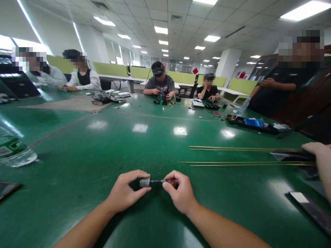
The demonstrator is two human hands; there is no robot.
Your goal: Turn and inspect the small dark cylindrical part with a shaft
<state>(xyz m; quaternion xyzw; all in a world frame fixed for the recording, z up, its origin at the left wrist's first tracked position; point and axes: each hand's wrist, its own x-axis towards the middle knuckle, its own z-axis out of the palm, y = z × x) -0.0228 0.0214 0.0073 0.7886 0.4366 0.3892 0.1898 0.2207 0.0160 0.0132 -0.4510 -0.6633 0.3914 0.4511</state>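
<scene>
Just above the green table [155, 151], in front of me, is a small metal part [145, 182]: a short silver-grey cylinder with a thin dark shaft lying level toward the right. My left hand [124, 191] has its thumb and index finger closed about the cylinder, one above and one below. The shaft's right end is pinched between the thumb and fingers of my right hand [181, 193], which cover its tip. What kind of part it is, I cannot make out.
Several thin brass rods [232, 148] reach in from the right, by another person's hand [318, 151]. A clear bottle [15, 151] lies at left. Phone-like dark slabs [310, 208] sit at both sides. Beyond are a parts tray [253, 124] and people at work.
</scene>
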